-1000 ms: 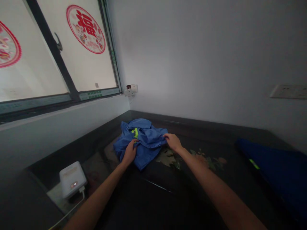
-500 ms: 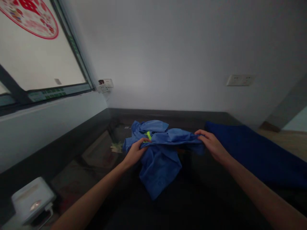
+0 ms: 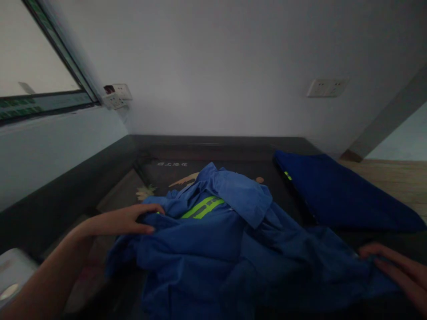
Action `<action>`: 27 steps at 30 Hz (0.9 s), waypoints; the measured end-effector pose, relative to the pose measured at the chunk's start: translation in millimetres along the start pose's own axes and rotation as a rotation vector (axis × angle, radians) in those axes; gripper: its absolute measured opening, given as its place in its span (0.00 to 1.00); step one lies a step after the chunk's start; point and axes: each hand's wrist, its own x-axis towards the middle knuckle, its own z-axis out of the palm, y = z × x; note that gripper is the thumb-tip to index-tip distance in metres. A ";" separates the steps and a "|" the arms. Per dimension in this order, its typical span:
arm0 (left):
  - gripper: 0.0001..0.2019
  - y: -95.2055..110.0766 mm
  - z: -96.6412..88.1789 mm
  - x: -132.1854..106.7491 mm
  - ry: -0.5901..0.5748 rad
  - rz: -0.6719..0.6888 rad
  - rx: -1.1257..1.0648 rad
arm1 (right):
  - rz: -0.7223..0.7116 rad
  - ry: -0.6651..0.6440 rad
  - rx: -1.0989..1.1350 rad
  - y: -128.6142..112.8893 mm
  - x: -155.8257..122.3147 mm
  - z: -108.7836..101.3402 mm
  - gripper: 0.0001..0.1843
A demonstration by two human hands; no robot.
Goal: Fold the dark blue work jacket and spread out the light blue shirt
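Note:
A rumpled blue work shirt (image 3: 200,240) with a collar and bright green lettering spreads over the dark tabletop, its folds running towards me. At its left side, my left hand (image 3: 130,218) has thumb and fingers around a fold of the cloth. My right hand (image 3: 393,262), low at the right edge and slightly blurred, pinches an outstretched part of the same shirt, which looks like a sleeve. The collar lies uppermost, facing away towards the wall. Part of the shirt's near end is dark and cut off by the frame.
A folded darker blue garment (image 3: 340,191) with a small green mark lies at the table's right. The table's raised dark rim (image 3: 216,141) runs along the wall. A white box-like object (image 3: 15,271) sits at lower left. Sockets (image 3: 328,88) are on the wall.
The shirt has gone from a bunched heap to a wider spread, nearer to me. My right hand has moved right and down, my left hand left. The view has shifted.

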 end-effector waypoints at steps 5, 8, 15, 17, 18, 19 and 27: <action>0.22 -7.4 -27.6 13.9 0.318 0.039 0.038 | -0.172 -0.096 -0.094 -57.0 26.4 11.1 0.17; 0.24 -2.6 -30.6 39.7 0.404 0.046 0.125 | -0.152 -0.035 -0.040 -106.4 55.2 18.6 0.16; 0.20 -17.4 -7.6 110.4 0.375 -0.073 0.172 | -0.412 -0.223 -0.098 -153.3 117.4 106.5 0.17; 0.19 -23.0 -3.1 116.6 0.344 -0.045 0.146 | -0.483 -0.288 -0.189 -151.5 125.0 137.8 0.22; 0.20 -24.8 -1.2 117.1 0.330 -0.022 0.131 | -0.514 -0.325 -0.236 -149.2 126.8 151.5 0.25; 0.20 -25.8 0.6 116.4 0.322 -0.001 0.120 | -0.539 -0.361 -0.281 -146.3 127.5 163.6 0.28; 0.23 -16.5 11.8 99.1 0.321 -0.014 0.183 | -0.575 -0.380 -0.393 -114.1 126.6 199.9 0.26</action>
